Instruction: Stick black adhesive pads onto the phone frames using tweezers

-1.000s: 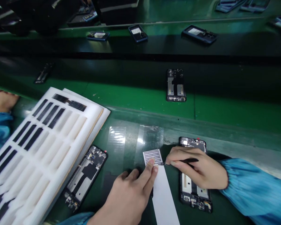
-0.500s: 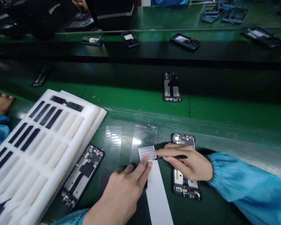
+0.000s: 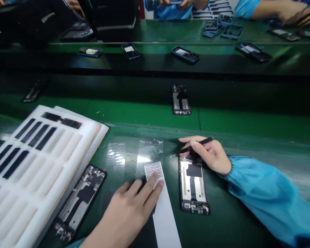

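Note:
My left hand [image 3: 134, 205] lies with its fingers stretched out on a white strip [image 3: 166, 224] of sticker sheet, whose top end carries a grid of small dark dots. Part of a dark object shows beneath that hand, too hidden to name. Black tweezers [image 3: 196, 145] are pinched in my right hand [image 3: 212, 155], slanting with their fine tip down to the left. They hover over the top end of an opened phone [image 3: 193, 184], partly covering it. Whether the tip carries a dot I cannot tell.
On the left, white foam trays [image 3: 49, 148] hold rows of black strips. Another opened phone [image 3: 81, 201] lies beside them. Clear films [image 3: 116, 155] lie on the bench. Further phones [image 3: 181, 100] rest on the green line and ledge behind; other people's hands [image 3: 294, 13] work beyond.
My right hand has lifted off the dotted sheet with the tweezers and moved up and right over the phone's top end. My left hand stays on the sheet. The view has shifted slightly.

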`<state>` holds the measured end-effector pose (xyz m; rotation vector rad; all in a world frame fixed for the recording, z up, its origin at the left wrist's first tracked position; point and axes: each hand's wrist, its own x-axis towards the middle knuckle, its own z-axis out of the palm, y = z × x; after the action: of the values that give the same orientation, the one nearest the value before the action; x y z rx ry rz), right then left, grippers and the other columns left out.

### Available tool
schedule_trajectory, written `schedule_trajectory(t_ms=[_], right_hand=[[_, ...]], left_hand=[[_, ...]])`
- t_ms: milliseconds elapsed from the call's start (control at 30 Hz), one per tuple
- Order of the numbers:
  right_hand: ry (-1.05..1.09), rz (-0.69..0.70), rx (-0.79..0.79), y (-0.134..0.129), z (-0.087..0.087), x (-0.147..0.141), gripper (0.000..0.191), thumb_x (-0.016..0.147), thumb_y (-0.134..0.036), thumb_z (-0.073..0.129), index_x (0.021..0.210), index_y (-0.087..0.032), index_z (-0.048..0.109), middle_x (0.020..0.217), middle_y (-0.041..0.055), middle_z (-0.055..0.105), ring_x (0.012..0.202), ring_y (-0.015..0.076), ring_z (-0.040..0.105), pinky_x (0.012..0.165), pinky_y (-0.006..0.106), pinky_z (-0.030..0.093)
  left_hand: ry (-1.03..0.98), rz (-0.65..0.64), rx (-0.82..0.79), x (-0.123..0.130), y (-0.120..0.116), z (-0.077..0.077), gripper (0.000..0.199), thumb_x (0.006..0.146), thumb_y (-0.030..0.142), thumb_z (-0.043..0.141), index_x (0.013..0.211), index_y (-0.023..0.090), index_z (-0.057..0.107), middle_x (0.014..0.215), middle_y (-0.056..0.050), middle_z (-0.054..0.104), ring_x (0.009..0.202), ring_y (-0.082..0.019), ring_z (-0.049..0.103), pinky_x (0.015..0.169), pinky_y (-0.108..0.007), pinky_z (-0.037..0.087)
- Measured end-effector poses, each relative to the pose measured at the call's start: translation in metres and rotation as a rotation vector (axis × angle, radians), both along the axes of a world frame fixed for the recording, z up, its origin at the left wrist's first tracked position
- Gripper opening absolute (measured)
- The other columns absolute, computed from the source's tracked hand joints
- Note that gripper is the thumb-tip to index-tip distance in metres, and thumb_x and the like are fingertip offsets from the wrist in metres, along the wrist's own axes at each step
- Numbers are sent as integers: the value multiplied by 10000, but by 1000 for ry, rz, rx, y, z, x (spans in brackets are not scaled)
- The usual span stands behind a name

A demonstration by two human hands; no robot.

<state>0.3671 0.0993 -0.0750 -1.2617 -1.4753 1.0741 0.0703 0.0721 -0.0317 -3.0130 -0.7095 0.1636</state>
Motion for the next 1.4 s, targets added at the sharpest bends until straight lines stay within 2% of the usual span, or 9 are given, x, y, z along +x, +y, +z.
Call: schedule_trajectory(t_ms=[167, 400, 633, 800, 967, 1100, 1200, 1333, 1400], right_hand=[[-113, -99, 53, -7, -6, 24, 454, 1014, -457, 510, 791, -242, 842, 1046, 92, 793, 1062, 270, 731, 897, 345, 610], [-140, -150, 61, -8, -11, 24, 466, 1015, -432, 512, 735, -227, 823, 1016, 94, 798, 1082, 270, 725, 914, 353, 605], [-183, -147, 81, -10, -7, 22, 452, 1021, -384, 505, 740, -204, 810, 1046, 104, 791, 1038, 263, 744, 867, 326, 623], [-240, -138, 122, -11, -6, 22, 430, 1030, -335, 488, 769, -202, 803, 1106, 93, 778, 935, 234, 770, 815, 296, 633], [-302, -72, 263, -12, -6, 25, 279, 1003, -221, 524, 1160, -224, 754, 1023, 68, 798, 890, 212, 771, 781, 282, 631], [-282, 57, 398, -14, -6, 28, 363, 948, -152, 559, 1270, -250, 696, 1031, 69, 792, 852, 227, 756, 696, 316, 619], [-244, -76, 358, -15, -9, 30, 305, 957, -196, 564, 1207, -269, 723, 1020, 71, 791, 842, 243, 757, 707, 346, 617], [-15, -411, 154, -8, -19, 35, 256, 1004, -377, 544, 1126, -246, 726, 849, 71, 780, 755, 239, 759, 705, 372, 614], [128, -453, 78, -2, -23, 38, 306, 1005, -448, 534, 1102, -219, 713, 775, 63, 761, 698, 227, 744, 655, 362, 598]], left_hand=[[-113, -121, 40, 5, 4, 7, 501, 974, 117, 348, 1430, 215, 532, 1496, -75, 533, 1000, -260, 609, 747, -414, 538], [-256, -203, 5, 11, 4, 5, 470, 1035, 183, 283, 1345, 319, 610, 1468, -20, 544, 1144, -292, 545, 887, -487, 457], [-405, -159, -87, 6, -2, -6, 442, 996, 161, 459, 1403, 307, 549, 1691, 13, 70, 1391, -313, 382, 1157, -617, 265], [-466, -138, -128, 6, 0, -7, 438, 950, 112, 532, 1340, 296, 609, 1697, 22, -5, 1451, -305, 304, 1195, -610, 238], [-499, -100, -128, 6, 2, -8, 476, 962, 129, 507, 1389, 333, 556, 1696, 41, -53, 1426, -305, 363, 1138, -571, 370], [-436, -2, -106, -3, 2, -13, 565, 994, 97, 380, 1481, 379, 430, 1633, -60, 310, 1246, -234, 562, 916, -390, 560], [-509, 152, -225, -6, 1, -18, 594, 992, 88, 399, 1545, 294, 335, 1171, -81, 719, 954, -154, 684, 768, -263, 583], [-611, 531, -638, -2, 3, -16, 521, 983, 193, 500, 1493, 215, 394, 1007, -63, 732, 808, -153, 708, 660, -224, 601], [-620, 584, -818, 1, 7, -14, 421, 995, 193, 464, 1413, 228, 435, 956, -47, 714, 768, -147, 700, 634, -218, 601]])
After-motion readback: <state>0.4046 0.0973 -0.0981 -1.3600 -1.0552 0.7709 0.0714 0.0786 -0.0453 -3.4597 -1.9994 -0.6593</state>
